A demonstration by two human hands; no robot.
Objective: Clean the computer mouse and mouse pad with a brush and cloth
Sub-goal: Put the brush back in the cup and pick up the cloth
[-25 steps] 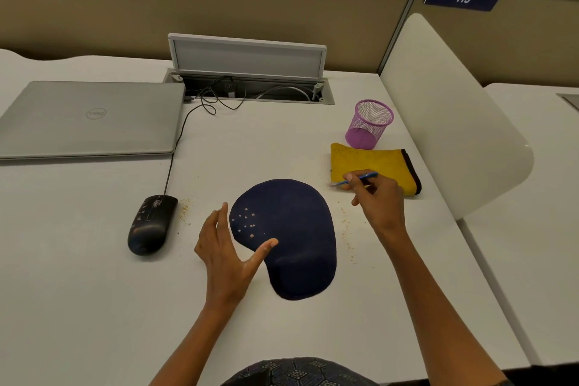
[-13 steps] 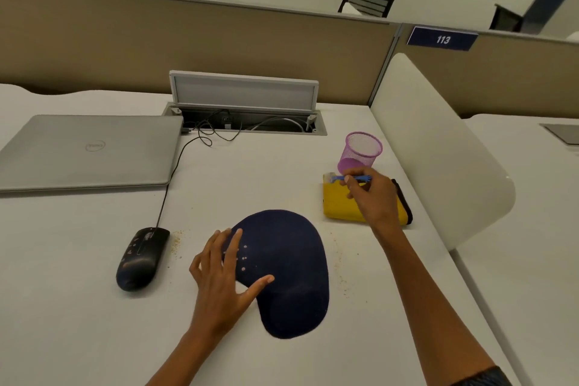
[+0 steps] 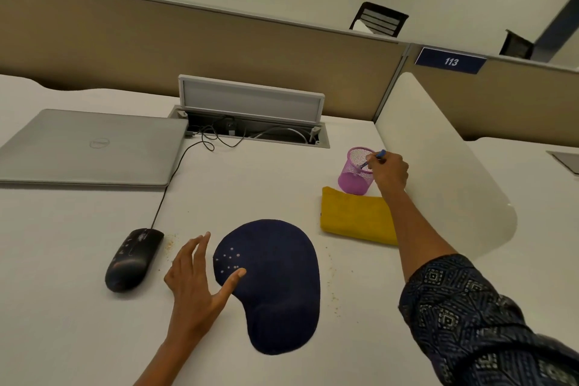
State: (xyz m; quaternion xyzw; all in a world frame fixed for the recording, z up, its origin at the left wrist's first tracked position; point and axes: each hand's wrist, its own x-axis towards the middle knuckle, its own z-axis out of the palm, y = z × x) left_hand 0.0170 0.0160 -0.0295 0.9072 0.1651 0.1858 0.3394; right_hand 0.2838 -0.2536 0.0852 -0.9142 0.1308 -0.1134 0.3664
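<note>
Item 1: right hand (image 3: 390, 171), upper right of the frame. A second ago I had it beside the mouse pad; it has since crossed the folded yellow cloth (image 3: 355, 216) to the pink mesh cup (image 3: 357, 171). Fingers (image 3: 372, 164) pinched on a slim blue-handled brush (image 3: 374, 158), tip inside the cup. I read this as brushing finished and the cloth step next.

Item 2: left hand (image 3: 199, 279), lower centre. Fingers spread and straight, holding nothing, thumb resting on the dark blue kidney-shaped mouse pad (image 3: 272, 285); pale specks remain beside it.

Item 3: black corded computer mouse (image 3: 133, 258), centre left, just beside crumbs on the white surface (image 3: 78, 307).

Item 4: closed grey laptop (image 3: 91, 147), upper left, well apart.

Clearance: cloth lies just below the cup, an easy reach; curved white divider (image 3: 438, 172) hems the right side.
</note>
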